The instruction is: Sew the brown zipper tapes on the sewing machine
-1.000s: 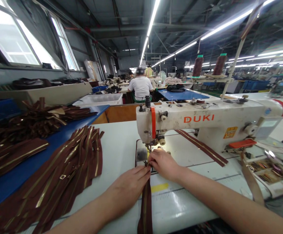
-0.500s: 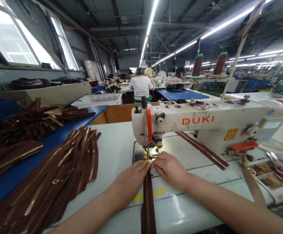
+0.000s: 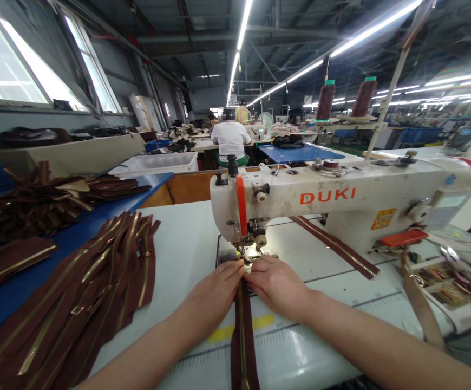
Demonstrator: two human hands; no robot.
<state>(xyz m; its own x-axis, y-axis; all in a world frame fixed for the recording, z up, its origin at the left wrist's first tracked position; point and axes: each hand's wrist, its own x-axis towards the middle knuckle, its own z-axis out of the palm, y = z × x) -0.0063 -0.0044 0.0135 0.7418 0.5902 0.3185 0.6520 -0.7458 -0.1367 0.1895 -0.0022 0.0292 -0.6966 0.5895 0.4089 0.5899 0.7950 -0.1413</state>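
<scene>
A brown zipper (image 3: pixel 243 336) with gold teeth runs from the front edge of the table up to the needle area of a white sewing machine (image 3: pixel 284 189). My left hand (image 3: pixel 218 286) grips the zipper's far end from the left, fingertips pressed together just in front of the presser foot. From the other side my right hand (image 3: pixel 279 285) pinches the same end, its fingers bent and almost touching the left ones. The zipper's tip is hidden under my fingers and the machine head.
Left lies a heap of brown zippers (image 3: pixel 111 271), with more bundles (image 3: pixel 48 189) on a blue surface. Another zipper (image 3: pixel 335 245) rests behind the needle, under the machine arm. At right stands a tray of small parts (image 3: pixel 446 287). A person in white (image 3: pixel 230 140) sits farther back.
The view has shifted slightly, so the scene sits a little further left. My right hand's fingers have drawn in closer to my left fingertips at the zipper's end.
</scene>
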